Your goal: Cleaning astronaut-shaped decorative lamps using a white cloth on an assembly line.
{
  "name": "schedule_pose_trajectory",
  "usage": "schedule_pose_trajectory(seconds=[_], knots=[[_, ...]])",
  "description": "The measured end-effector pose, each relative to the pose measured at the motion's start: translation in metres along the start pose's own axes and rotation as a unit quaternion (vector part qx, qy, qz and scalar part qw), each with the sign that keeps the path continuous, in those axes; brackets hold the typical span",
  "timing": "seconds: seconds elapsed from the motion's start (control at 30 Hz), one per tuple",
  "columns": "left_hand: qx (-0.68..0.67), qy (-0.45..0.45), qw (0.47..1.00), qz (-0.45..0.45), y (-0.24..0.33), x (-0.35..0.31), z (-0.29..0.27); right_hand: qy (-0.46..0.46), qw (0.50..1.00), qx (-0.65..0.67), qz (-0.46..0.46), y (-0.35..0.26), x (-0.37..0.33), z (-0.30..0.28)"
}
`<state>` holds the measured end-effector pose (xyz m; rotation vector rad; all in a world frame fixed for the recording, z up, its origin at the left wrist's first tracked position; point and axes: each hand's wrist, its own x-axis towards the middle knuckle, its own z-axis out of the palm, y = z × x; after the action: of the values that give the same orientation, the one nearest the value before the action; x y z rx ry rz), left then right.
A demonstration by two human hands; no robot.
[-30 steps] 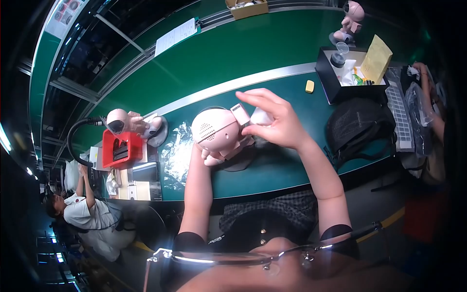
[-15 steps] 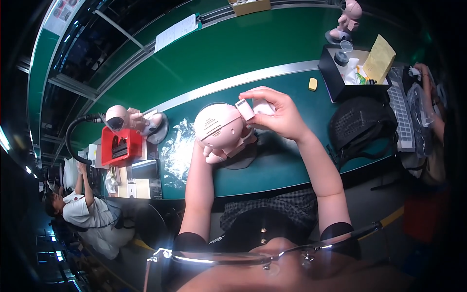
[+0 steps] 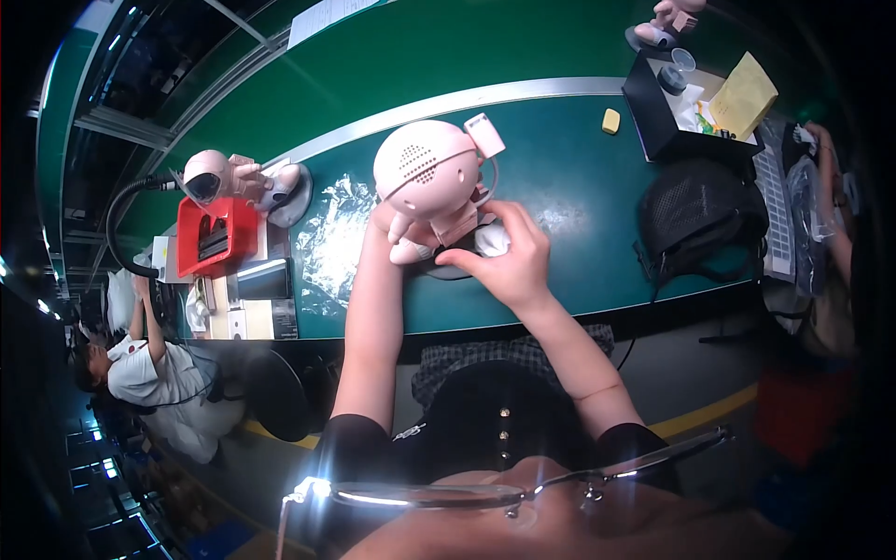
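1. Since the earlier view, the right hand (image 3: 509,261) has dropped from the top of the pink robot toy (image 3: 431,177) to its lower body, and the toy's round head now shows uncovered.
2. One pink robot toy stands in the middle of the green table (image 3: 560,159), held up by both hands. A small white square tag (image 3: 485,136) on a thin wire sticks out beside its head.
3. The left hand (image 3: 385,222) is mostly hidden behind the toy; it reaches up to the toy's underside, but its fingers cannot be made out.
4. The right hand has its fingers curled against the toy's lower body, touching a white part (image 3: 493,239) there.
5. In all, three pink robot toys are visible: the held one, a second robot toy (image 3: 224,177) at the left above one red bin (image 3: 217,235), and a third robot toy (image 3: 667,19) at the far edge of the table.
6. One crumpled clear plastic sheet (image 3: 331,233) lies just left of the held toy.
7. One small yellow block (image 3: 610,120) lies on the table to the right.
8. One black tray (image 3: 667,117) holds one yellow card (image 3: 744,93).
9. One black bag (image 3: 700,219) sits near the right hand.
10. One other person (image 3: 149,373) is at lower left.
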<state>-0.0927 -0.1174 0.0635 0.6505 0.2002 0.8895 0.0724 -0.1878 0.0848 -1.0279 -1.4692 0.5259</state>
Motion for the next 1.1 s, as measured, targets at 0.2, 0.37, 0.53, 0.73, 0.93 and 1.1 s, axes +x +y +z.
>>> schedule_pose_trajectory(seconds=[0.2,0.37,0.53,0.73,0.93,1.1], knots=[[0.083,-0.087,0.993,0.005,0.003,0.008,-0.001,0.065,0.997,-0.033,0.0,0.006,-0.008,0.021],[-0.026,0.061,0.996,-0.054,0.002,0.008,0.004,0.045,0.998,-0.032,-0.009,0.001,0.009,0.013],[0.053,-0.034,0.993,0.1,0.001,0.017,0.019,-0.036,0.99,0.124,0.056,-0.003,0.034,-0.002],[-0.029,-0.061,0.988,0.138,0.008,0.017,0.015,-0.011,0.99,0.107,0.092,0.005,0.021,-0.013],[-0.018,-0.098,0.986,0.132,0.009,0.014,0.012,-0.024,0.99,0.115,0.083,0.015,0.005,-0.01],[-0.015,-0.088,0.987,0.131,0.008,0.012,0.014,0.034,0.986,0.123,0.104,0.027,-0.001,-0.011]])
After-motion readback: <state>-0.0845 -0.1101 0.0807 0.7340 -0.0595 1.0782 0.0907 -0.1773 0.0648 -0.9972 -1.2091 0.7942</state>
